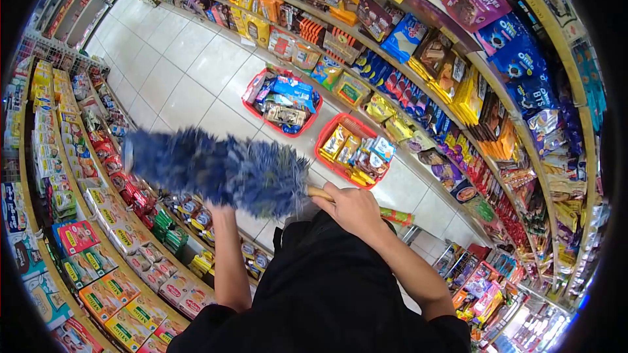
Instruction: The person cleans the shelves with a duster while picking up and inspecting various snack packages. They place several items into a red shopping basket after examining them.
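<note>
A fluffy blue-grey feather duster (216, 167) stretches across the middle of the view, its head toward the left shelves. Its light wooden handle (318, 192) is gripped by my right hand (351, 208), whose fingers are wrapped round it. My left hand (221, 210) is mostly hidden under the duster's feathers; only the wrist side shows, so its fingers cannot be made out. Beyond the duster, two red baskets stand on the floor: one (302, 132) holds blue and other packets, the other (322, 157) holds yellow and blue packets.
Curved shelves of boxed and bagged goods (124, 297) line the left side. Shelves of biscuits and snacks (451, 85) run along the right. White floor tiles (176, 82) lie between them. A wire rack with packets (481, 294) stands at the lower right.
</note>
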Demonstrator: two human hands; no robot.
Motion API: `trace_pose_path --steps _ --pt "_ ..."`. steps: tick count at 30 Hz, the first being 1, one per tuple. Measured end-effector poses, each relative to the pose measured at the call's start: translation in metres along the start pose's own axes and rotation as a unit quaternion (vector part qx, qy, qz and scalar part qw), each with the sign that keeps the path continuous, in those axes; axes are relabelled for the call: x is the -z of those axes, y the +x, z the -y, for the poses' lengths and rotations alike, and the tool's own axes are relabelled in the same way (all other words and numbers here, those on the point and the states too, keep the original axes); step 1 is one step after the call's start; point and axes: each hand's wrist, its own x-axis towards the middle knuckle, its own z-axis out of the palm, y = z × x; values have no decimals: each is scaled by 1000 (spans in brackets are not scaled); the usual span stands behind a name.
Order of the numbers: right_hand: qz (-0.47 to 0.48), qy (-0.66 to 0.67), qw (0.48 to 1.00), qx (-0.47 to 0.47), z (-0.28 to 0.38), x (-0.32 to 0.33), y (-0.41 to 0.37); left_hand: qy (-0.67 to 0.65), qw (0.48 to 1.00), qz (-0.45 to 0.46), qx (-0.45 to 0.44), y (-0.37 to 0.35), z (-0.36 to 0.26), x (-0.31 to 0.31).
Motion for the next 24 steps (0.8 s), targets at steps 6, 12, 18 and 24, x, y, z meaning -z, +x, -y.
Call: trace_pose_path --steps 6,12,18,24 --pt "-44 29 998 34 2 -16 13 167 964 -207 10 -59 23 -46" --pt "-81 52 993 -64 -9 21 10 -18 999 -44 -15 -77 68 -59" --pt "-131 158 976 -70 -74 52 -62 67 997 -35 7 -81 73 -97" --pt "-135 151 979 -27 -110 69 -137 190 980 -47 -27 -92 125 -116"
